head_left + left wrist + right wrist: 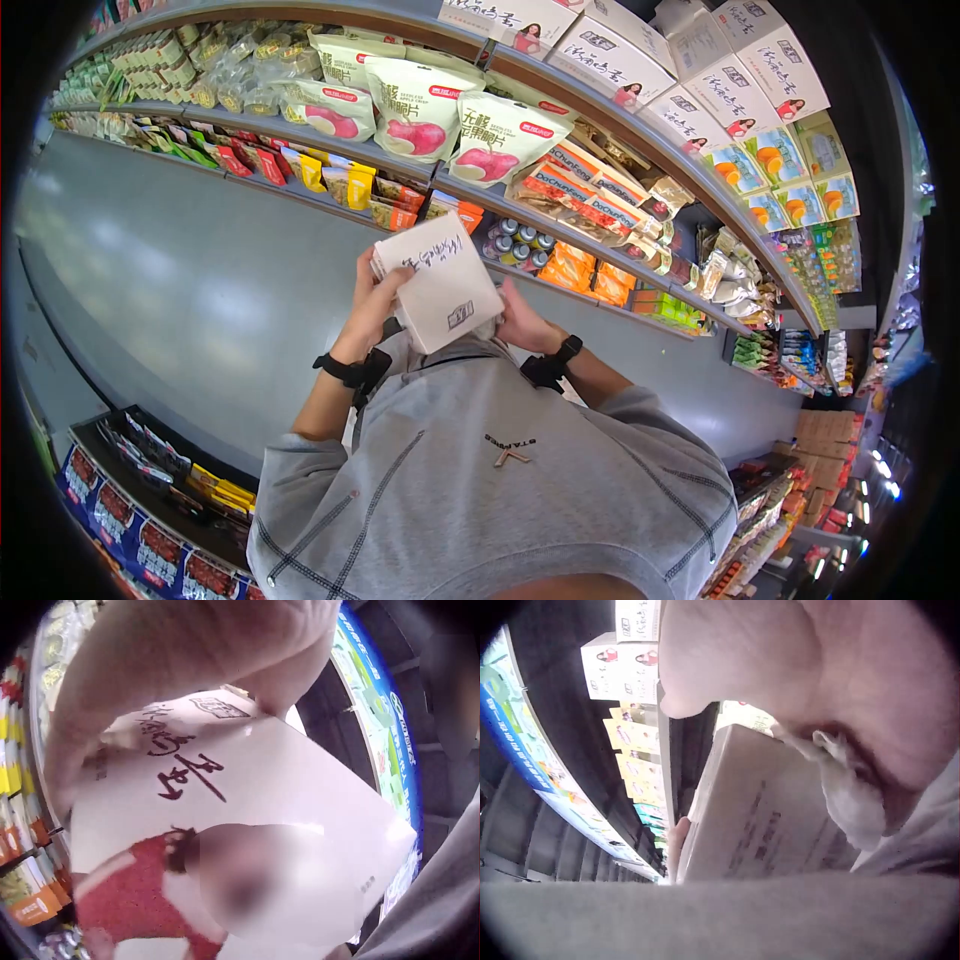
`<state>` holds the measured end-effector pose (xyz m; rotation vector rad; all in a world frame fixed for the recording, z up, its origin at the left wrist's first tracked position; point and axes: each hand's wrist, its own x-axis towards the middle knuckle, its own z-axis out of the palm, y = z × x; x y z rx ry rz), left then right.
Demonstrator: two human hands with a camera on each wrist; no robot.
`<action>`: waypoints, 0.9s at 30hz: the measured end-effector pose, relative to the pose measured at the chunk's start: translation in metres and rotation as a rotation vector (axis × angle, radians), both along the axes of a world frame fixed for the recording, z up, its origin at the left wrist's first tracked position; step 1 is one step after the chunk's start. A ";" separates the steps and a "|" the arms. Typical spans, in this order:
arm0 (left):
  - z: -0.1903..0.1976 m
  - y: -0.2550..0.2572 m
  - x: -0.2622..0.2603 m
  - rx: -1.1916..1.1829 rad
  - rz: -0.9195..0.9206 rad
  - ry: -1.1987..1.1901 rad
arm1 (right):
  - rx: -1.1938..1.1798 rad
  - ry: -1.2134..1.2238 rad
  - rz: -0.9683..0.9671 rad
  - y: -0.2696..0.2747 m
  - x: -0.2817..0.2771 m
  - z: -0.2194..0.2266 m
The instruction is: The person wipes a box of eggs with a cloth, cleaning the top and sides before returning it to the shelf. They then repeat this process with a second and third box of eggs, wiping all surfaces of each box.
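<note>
A white cardboard box [445, 285] with dark handwritten-style characters is held up before the chest. My left hand [372, 305] grips its left side, the thumb lying over the printed face. Seen from the left wrist, this hand [202, 667] spans the box [300, 776], whose side bears a picture of a person in red. On the box's right is my right hand [527, 320]. In the right wrist view its curled fingers hold a crumpled white cloth [847, 796] close against the box's printed side [757, 817]. Left fingertips [677, 844] show at the far edge.
Ahead runs a curved shelf [400, 165] with bagged apple crisps [415, 110], snack packets [350, 185] and cans [520, 245]. Similar white boxes [615, 60] are stacked on its upper right. Behind on the left stands another shelf [160, 470]. Grey floor [190, 270] lies between.
</note>
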<state>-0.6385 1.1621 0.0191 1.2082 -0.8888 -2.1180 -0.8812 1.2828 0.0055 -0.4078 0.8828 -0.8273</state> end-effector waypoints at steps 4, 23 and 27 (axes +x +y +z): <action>0.022 -0.006 -0.024 -0.051 0.105 -0.004 | -0.095 0.099 -0.407 -0.024 0.008 0.020; 0.010 -0.017 0.007 -0.265 -0.517 0.118 | -0.332 0.616 -0.021 -0.016 -0.020 0.066; 0.025 -0.019 0.007 -0.276 -0.613 0.103 | -0.302 0.647 -0.004 -0.002 -0.020 0.060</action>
